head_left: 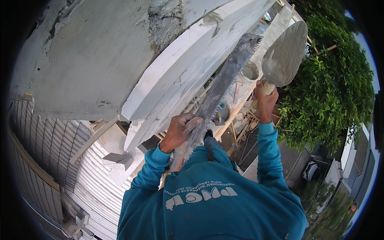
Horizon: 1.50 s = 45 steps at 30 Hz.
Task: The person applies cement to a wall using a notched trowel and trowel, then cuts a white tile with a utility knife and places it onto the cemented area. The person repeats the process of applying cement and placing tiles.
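My left hand (182, 130) is closed on a long hand saw (222, 82), gripping it near its lower end. Grey smears cover the blade, which slants up and right beside a white curved moulding (164, 86). Teeth show along parts of its edge. Held up at the right, a trowel (286, 52) has its handle in my closed right hand (265, 101). Its broad, rounded face is coated with grey mortar. The trowel stands apart from both saw and moulding.
A grey plastered wall (96, 60) fills the upper left. Below, a plank platform bears a mortar bucket (251, 71) and another bucket (223, 114) with a brush. Leafy branches (328, 88) crowd the right. Corrugated roofing (100, 192) lies lower left.
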Each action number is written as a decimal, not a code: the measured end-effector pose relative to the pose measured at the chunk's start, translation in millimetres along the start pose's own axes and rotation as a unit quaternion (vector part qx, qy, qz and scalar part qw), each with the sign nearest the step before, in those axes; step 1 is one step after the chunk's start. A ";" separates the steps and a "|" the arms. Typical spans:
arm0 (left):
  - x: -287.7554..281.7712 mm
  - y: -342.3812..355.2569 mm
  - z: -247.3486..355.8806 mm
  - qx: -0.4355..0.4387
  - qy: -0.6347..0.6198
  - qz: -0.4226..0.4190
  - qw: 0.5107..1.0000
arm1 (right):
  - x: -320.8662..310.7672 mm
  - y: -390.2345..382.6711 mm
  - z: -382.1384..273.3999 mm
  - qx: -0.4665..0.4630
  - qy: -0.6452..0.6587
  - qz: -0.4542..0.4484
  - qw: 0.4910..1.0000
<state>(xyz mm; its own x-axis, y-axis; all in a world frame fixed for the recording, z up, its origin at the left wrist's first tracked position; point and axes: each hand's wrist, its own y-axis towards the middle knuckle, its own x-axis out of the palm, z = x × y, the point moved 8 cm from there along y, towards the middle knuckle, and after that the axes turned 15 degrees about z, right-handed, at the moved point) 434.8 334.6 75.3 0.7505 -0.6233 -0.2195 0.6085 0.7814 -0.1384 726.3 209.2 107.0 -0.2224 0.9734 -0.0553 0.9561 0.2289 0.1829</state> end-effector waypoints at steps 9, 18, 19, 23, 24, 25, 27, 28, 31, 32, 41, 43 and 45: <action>-4.6 -10.6 13.4 0.051 0.045 -0.007 0.998 | -14.8 26.0 -21.2 -0.084 -0.035 0.027 0.996; -4.9 -14.9 9.7 0.025 0.016 -0.007 1.000 | -24.3 37.6 -25.1 -0.112 -0.065 0.017 0.991; -4.6 -16.2 9.7 0.028 0.011 -0.012 0.999 | -25.1 37.5 -28.1 -0.113 -0.072 0.017 0.991; -3.8 -19.0 4.9 0.019 -0.005 -0.029 0.999 | -26.3 38.0 -34.3 -0.105 -0.078 0.020 0.991; -3.3 -19.4 3.9 0.013 -0.008 -0.033 0.999 | -26.5 38.1 -34.1 -0.100 -0.075 0.022 0.992; -3.0 -19.7 5.5 0.016 -0.011 -0.033 0.999 | -26.6 38.5 -33.8 -0.101 -0.074 0.021 0.992; -2.7 -20.6 9.7 0.021 -0.016 -0.032 0.999 | -26.4 39.4 -32.6 -0.102 -0.073 0.019 0.992; -2.3 -21.1 9.2 0.023 -0.014 -0.035 0.999 | -26.5 40.5 -32.9 -0.113 -0.069 0.018 0.991; -2.4 -22.6 8.3 0.033 0.004 -0.042 0.999 | -28.4 43.1 -32.6 -0.131 -0.061 0.010 0.990; -3.3 -23.3 10.8 0.038 0.017 -0.043 0.998 | -28.7 43.4 -33.4 -0.126 -0.060 0.002 0.990; -0.7 -35.1 28.0 0.134 0.083 -0.003 0.988 | 6.6 -4.2 -23.6 0.083 0.126 0.005 0.989; -1.9 -36.8 30.2 0.141 0.088 0.008 0.986 | 16.3 -25.3 -24.8 0.182 0.159 0.047 0.969; -1.0 -38.4 32.4 0.141 0.078 0.019 0.987 | 22.2 -37.4 -27.3 0.212 0.172 0.053 0.960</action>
<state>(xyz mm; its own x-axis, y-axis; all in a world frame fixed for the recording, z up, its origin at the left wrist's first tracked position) 419.0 304.2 112.1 0.7386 -0.5640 -0.3693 0.6445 0.7513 0.1416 680.3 222.5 125.7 -0.1001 0.9538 0.2832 0.9520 0.1745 -0.2514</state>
